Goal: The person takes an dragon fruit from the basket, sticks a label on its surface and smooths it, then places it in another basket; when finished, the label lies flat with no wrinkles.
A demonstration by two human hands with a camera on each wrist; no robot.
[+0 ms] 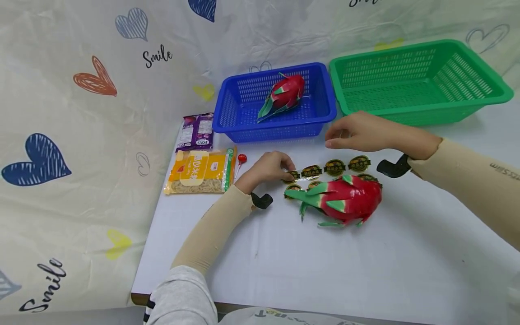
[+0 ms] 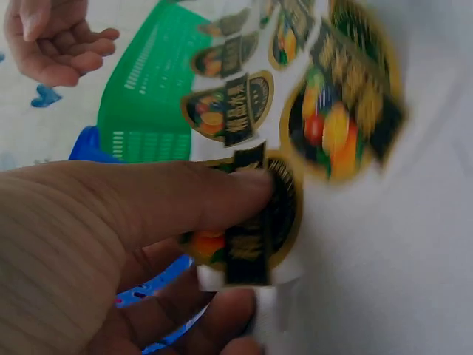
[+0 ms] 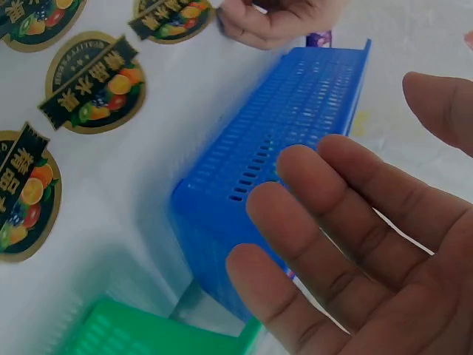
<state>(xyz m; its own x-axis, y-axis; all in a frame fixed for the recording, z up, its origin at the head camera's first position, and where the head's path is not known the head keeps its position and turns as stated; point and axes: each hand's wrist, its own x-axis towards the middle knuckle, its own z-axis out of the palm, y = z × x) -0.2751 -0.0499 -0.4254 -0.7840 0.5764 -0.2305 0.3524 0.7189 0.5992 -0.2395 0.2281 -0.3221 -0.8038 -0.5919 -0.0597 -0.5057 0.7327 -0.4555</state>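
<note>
In the head view, my left hand pinches the near-left end of a sheet of round black-and-gold fruit stickers. The left wrist view has the thumb lying across one sticker, with fingers under the sheet's edge. A red dragon fruit with green leaf tips lies on the table and hides part of the sheet's lower row. Above the far side of the stickers hovers my right hand, near the blue basket's front corner. Its fingers are loosely bent and hold nothing in the right wrist view.
At the back stands a blue basket with another dragon fruit inside, and a green basket beside it on the right. A purple packet, a yellow packet and a red lollipop lie on the left.
</note>
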